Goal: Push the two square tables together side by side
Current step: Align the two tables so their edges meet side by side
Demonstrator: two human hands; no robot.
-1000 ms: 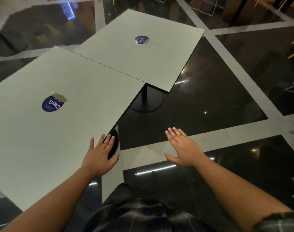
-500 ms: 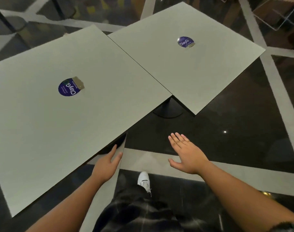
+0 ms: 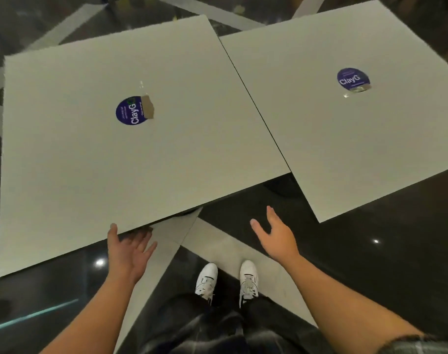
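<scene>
Two pale square tables stand edge to edge, a thin dark seam between them. The left table (image 3: 77, 162) fills the left half of the view and carries a round purple sticker (image 3: 131, 111). The right table (image 3: 345, 139) sits slightly lower in the view, so their near edges are offset; it has its own purple sticker (image 3: 352, 79). My left hand (image 3: 127, 247) is at the left table's near edge, thumb at the rim, fingers spread just below it. My right hand (image 3: 276, 235) hovers open over the floor, between the two near corners, touching nothing.
The floor (image 3: 371, 264) is glossy black tile with pale bands crossing it. My white shoes (image 3: 226, 279) stand just behind the tables' near edges. A dark round table base (image 3: 281, 186) shows below the seam. More dark furniture lies at the far top.
The view has swung left and down, so both tables now sit closer and more squarely ahead. My left hand has shifted along the left table's near edge; my right hand has turned edge-on.
</scene>
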